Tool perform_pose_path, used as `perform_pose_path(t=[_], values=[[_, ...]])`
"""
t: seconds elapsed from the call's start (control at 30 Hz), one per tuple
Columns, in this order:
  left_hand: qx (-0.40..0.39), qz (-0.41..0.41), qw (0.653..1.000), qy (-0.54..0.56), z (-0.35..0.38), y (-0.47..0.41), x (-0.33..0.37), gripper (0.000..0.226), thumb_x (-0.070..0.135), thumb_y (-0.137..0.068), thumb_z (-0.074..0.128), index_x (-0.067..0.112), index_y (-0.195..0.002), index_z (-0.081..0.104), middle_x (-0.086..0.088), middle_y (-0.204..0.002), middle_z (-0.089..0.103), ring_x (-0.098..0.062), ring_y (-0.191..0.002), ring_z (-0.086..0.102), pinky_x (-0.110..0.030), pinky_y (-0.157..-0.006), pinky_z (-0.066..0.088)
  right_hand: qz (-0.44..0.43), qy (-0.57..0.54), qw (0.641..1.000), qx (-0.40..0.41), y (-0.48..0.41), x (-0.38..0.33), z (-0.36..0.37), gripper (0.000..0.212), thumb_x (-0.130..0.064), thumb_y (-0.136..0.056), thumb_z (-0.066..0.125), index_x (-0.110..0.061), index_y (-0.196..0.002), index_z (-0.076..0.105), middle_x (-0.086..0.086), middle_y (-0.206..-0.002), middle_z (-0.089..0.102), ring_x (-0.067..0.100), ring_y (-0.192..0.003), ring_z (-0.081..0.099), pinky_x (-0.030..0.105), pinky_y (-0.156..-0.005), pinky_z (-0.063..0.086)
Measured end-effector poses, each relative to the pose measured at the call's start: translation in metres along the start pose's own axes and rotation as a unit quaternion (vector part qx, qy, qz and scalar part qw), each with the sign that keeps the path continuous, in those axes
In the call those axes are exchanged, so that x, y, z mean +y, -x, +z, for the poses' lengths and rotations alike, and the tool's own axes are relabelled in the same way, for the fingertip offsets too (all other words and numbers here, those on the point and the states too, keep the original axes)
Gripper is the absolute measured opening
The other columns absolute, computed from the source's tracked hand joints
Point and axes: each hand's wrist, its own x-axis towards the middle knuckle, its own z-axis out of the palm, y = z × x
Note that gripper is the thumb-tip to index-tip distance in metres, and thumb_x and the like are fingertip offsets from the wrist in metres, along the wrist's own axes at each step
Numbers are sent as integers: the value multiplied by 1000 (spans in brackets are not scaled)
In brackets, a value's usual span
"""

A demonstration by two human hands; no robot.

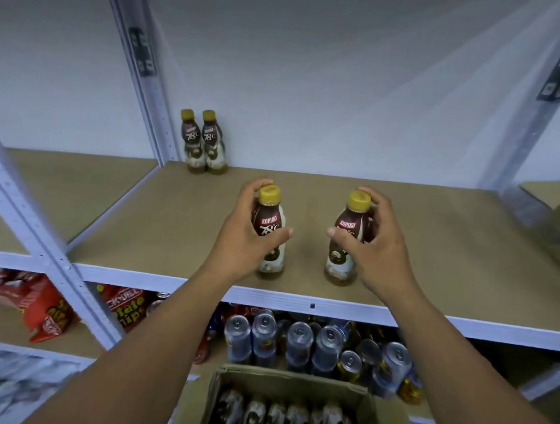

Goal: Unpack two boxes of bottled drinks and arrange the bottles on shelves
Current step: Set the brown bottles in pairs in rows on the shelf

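- The left bottle point(270, 220) and the right bottle point(348, 226) stand upright near the front edge of the shelf point(472, 264), well apart.
- Risk, as I judge it: both are tall and narrow, so a skewed release could tip either off the front.
- The left hand point(241, 242) wraps curled fingers round its bottle, thumb across the label; the right hand point(383, 256) grips likewise.

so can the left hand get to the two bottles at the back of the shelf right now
Probably not yet: the left hand grips another bottle. Once it lets go, likely yes, since nothing stands on the shelf between it and the back pair.
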Motion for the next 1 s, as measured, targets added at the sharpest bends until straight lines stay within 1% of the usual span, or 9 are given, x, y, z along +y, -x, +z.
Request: perform_pose_path(t=[0.13,0.2,0.37,0.6,0.67,0.77,0.83,0.93,1.0], values=[[4,11,1000,9,3,-8,-12,75,8,-81,84,44,-133,44,4,-117,65,-18,-103,67,-46,-98,56,-7,-6,1000,14,-3,12,10,71,-15,-83,83,-43,-137,46,-34,-112,62,-3,-100,65,17,-92,50],[10,17,1000,15,5,-11,-15,76,5,-81,84,47,-131,44,9,-115,65,-17,-101,68,-46,-96,57,-10,-14,1000,18,-7,16,13,70,-15,-84,83,-42,-138,46,-33,-116,61,-1,-107,64,20,-96,50],[19,21,999,20,12,-22,-19,77,4,-81,84,44,-133,44,7,-110,65,-20,-96,69,-47,-94,58,-2,-18,1000,10,-18,23,14,70,-14,-85,82,-39,-140,48,-31,-113,63,1,-104,65,23,-94,52],[28,25,999,17,21,-37,-27,79,7,-82,84,37,-141,41,12,-111,64,-11,-94,68,-33,-87,58,8,-26,1000,9,-28,26,20,72,-15,-86,81,-37,-144,46,-37,-116,61,-4,-113,62,21,-99,50],[31,29,999,12,23,-37,-28,80,8,-82,84,39,-142,41,16,-113,63,-9,-97,68,-29,-88,57,11,-31,999,9,-30,28,21,72,-14,-86,81,-36,-145,45,-37,-117,61,-4,-114,62,21,-99,49],[27,21,999,25,22,-34,-29,91,12,-82,86,47,-148,34,14,-129,61,-5,-113,65,-27,-96,55,15,-39,999,8,-31,27,23,74,-16,-86,82,-36,-147,45,-33,-122,61,-2,-117,61,26,-102,50],[25,7,999,48,20,-31,-32,108,12,-79,87,52,-154,20,6,-137,61,-7,-121,64,-27,-100,53,19,-45,999,10,-30,28,23,80,-23,-83,84,-37,-150,42,-27,-133,58,-2,-123,58,28,-105,49],[17,-19,997,79,16,-23,-40,128,9,-74,91,51,-156,3,0,-144,57,-9,-128,60,-24,-100,52,37,-39,998,28,-25,29,22,96,-51,-76,85,-42,-154,29,-15,-148,49,-7,-133,47,25,-109,43],[5,-33,997,67,11,-17,-46,129,26,-71,94,56,-155,1,3,-145,55,-9,-131,58,-29,-105,50,46,-15,998,40,-21,32,19,100,-65,-70,79,-46,-153,26,-12,-149,48,-4,-137,44,31,-112,40]])
